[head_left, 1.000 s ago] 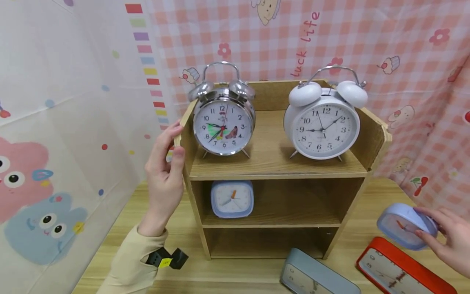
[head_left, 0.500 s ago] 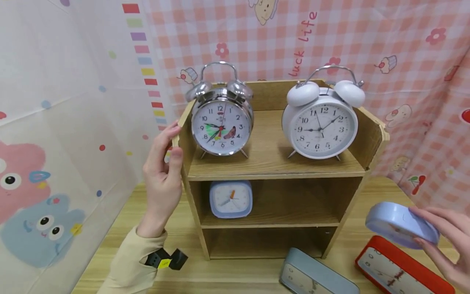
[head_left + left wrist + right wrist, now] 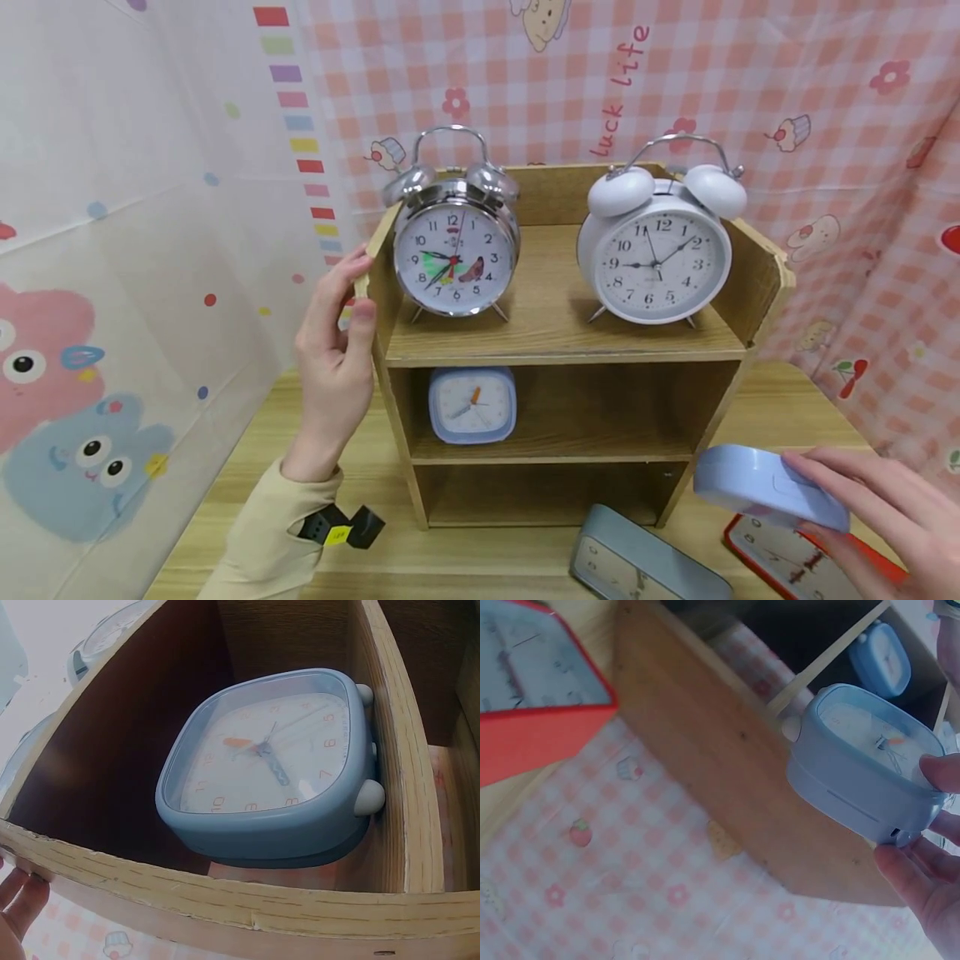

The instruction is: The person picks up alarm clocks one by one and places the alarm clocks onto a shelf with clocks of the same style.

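At the lower right of the head view my right hand (image 3: 881, 512) holds a light blue alarm clock (image 3: 768, 487), tilted so that its smooth casing faces up. In the right wrist view the thumb lies on the front of this clock (image 3: 862, 769), with fingers behind and beneath. My left hand (image 3: 337, 358) grips the left side panel of the small wooden shelf (image 3: 551, 292). A matching blue clock (image 3: 472, 406) stands at the left of the middle compartment; the left wrist view has this clock (image 3: 266, 765) close up.
A silver twin-bell clock (image 3: 456, 258) and a white twin-bell clock (image 3: 660, 262) stand on the shelf's top. In front lie a grey clock (image 3: 648, 554) and a red clock (image 3: 780, 550), partly covered by the right hand. Patterned cloth (image 3: 570, 100) hangs behind.
The right hand has carried the blue clock leftward toward the shelf's right side, turning its face downward out of the head view. The left hand stays on the side panel.
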`<move>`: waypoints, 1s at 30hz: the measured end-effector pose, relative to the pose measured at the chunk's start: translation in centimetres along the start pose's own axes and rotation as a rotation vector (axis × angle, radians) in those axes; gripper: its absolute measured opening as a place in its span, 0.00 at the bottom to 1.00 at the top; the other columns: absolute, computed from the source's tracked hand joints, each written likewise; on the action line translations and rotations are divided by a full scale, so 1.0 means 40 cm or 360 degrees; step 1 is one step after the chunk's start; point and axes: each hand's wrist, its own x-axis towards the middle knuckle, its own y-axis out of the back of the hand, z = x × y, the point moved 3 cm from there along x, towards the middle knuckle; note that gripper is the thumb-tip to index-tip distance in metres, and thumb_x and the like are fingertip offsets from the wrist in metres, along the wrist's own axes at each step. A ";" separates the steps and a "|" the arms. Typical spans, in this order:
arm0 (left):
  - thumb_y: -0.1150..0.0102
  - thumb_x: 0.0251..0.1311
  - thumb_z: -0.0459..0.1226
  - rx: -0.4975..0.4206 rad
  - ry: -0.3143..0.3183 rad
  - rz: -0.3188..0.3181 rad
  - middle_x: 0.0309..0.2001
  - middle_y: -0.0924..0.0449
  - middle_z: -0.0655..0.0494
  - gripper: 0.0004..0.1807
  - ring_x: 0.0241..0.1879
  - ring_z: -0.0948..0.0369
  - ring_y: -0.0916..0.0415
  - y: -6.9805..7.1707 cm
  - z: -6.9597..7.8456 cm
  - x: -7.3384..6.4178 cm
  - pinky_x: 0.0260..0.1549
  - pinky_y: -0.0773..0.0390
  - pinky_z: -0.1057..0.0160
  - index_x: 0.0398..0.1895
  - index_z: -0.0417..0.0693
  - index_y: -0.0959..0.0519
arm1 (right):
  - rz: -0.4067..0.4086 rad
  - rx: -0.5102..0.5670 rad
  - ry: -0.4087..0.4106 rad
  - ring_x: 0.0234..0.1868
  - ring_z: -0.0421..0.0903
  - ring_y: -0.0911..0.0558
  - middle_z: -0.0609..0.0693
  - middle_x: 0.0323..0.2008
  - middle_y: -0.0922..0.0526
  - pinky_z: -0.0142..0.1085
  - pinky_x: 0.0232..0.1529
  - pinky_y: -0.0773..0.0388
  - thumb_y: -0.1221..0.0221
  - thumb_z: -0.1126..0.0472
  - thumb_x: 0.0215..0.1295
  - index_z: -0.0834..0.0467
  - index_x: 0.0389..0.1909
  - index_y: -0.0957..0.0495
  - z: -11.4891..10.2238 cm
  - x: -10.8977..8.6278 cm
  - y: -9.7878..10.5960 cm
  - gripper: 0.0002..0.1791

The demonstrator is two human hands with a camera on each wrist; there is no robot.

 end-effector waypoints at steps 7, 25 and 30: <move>0.49 0.76 0.56 0.0016 -0.0015 -0.0004 0.70 0.22 0.41 0.34 0.68 0.66 0.24 0.001 0.000 0.005 0.39 0.24 0.79 0.66 0.35 0.23 | -0.0054 0.0004 0.0092 0.56 0.22 0.30 0.52 0.47 0.15 0.08 0.64 0.39 0.57 0.30 0.79 0.60 0.52 0.13 -0.045 0.042 -0.023 0.40; 0.50 0.76 0.57 0.0021 -0.0015 -0.0002 0.70 0.23 0.40 0.35 0.65 0.67 0.23 0.002 -0.003 0.000 0.23 0.35 0.77 0.66 0.35 0.24 | -0.0187 0.0044 0.0158 0.53 0.44 0.21 0.50 0.55 0.16 0.10 0.70 0.44 0.62 0.35 0.84 0.55 0.63 0.18 -0.083 0.169 -0.127 0.35; 0.50 0.76 0.57 0.0004 -0.0009 -0.0004 0.70 0.23 0.40 0.35 0.65 0.66 0.22 0.000 -0.004 -0.002 0.21 0.35 0.77 0.66 0.34 0.24 | -0.0209 0.0110 0.0163 0.54 0.43 0.21 0.50 0.55 0.16 0.16 0.65 0.37 0.61 0.37 0.84 0.55 0.63 0.18 -0.074 0.181 -0.153 0.33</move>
